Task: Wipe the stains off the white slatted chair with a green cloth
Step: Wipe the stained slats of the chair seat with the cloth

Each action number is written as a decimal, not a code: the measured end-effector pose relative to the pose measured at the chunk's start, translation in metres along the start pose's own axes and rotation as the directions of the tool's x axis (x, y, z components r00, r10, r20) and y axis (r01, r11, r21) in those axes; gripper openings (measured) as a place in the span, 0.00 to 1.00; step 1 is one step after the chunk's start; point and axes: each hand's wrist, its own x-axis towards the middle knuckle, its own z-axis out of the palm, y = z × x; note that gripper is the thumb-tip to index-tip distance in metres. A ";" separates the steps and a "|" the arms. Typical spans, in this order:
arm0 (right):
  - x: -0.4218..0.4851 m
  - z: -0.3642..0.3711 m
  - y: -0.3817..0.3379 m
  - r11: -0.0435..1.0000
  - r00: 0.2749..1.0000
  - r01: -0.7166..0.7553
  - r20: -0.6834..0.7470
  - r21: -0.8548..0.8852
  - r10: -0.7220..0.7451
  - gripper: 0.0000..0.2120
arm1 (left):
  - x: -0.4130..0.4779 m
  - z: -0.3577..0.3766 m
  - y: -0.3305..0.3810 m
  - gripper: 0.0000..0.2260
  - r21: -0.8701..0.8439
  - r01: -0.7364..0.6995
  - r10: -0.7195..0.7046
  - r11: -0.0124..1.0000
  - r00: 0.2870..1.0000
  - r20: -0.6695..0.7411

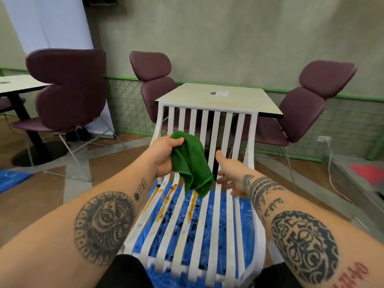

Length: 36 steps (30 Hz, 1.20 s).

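White slatted chair (216,215) sits right in front of the person, seat towards them, with orange-brown stains (169,198) streaked down the slats on the left side of the seat, none of it wiped yet by the look of it. The left hand (164,154) has the green cloth (191,165) bunched in a pinch between thumb and fingers, and the rest hangs loose over the back of the seat. The right hand (228,171) is empty with fingers spread, just beside the cloth's dangling edge. Biggest risk imo: a floppy, one-handed cloth will probably smear that gunk onto the clean slats, or a corner drops through a gap and snags. Folding it into a pad first would help. The chair stands on a blue plastic sheet (164,277), so pushing hard might make it skid. Around it, a pale table (218,98) sits close behind the backrest (can't tell if they touch), purple chairs (307,113) flank it, and a white cable (330,173) trails along the floor on the right. Nothing really blocks the seat itself.
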 end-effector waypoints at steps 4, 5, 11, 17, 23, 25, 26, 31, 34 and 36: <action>0.006 0.022 0.013 0.960 0.977 -0.064 0.212 0.271 0.006 0.43 | 0.002 0.005 -0.011 0.15 -0.025 0.005 -0.005 1.000 1.000 -0.026; 0.005 0.025 0.009 0.924 0.986 -0.021 0.160 0.381 -0.043 0.37 | 0.001 0.006 -0.014 0.15 -0.039 0.014 -0.015 0.999 0.999 -0.042; 0.008 0.019 -0.007 0.879 0.961 0.271 -0.161 0.393 -0.224 0.31 | 0.004 -0.001 -0.025 0.10 -0.046 -0.039 0.030 0.998 0.980 -0.197; 0.005 0.000 -0.006 0.888 0.892 0.416 -0.276 0.194 -0.358 0.15 | 0.004 -0.015 -0.027 0.08 0.170 -0.079 0.113 0.982 0.973 -0.199; 0.007 0.010 -0.001 0.871 0.851 0.469 -0.341 0.147 -0.400 0.20 | 0.007 -0.008 -0.029 0.26 0.505 -0.089 0.246 0.858 0.936 -0.252; 0.008 0.012 0.005 0.867 0.829 0.484 -0.378 0.118 -0.411 0.21 | 0.007 -0.013 -0.031 0.36 0.560 -0.076 0.223 0.825 0.954 -0.199; 0.009 0.013 0.008 0.868 0.825 0.485 -0.387 0.109 -0.412 0.21 | 0.007 -0.016 -0.031 0.34 0.612 -0.080 0.225 0.787 0.960 -0.165; 0.014 0.019 0.023 0.884 0.831 0.468 -0.344 0.011 -0.436 0.22 | -0.002 -0.026 -0.028 0.07 0.935 -0.066 0.320 0.348 0.946 -0.053; 0.022 0.021 0.025 0.854 0.908 0.410 -0.234 0.320 -0.348 0.20 | 0.004 -0.034 -0.032 0.09 0.887 -0.109 0.345 0.448 0.937 -0.058; 0.024 0.020 0.024 0.761 0.932 0.341 -0.091 0.552 -0.352 0.16 | 0.008 -0.036 -0.034 0.09 0.711 -0.124 0.271 0.692 0.958 -0.096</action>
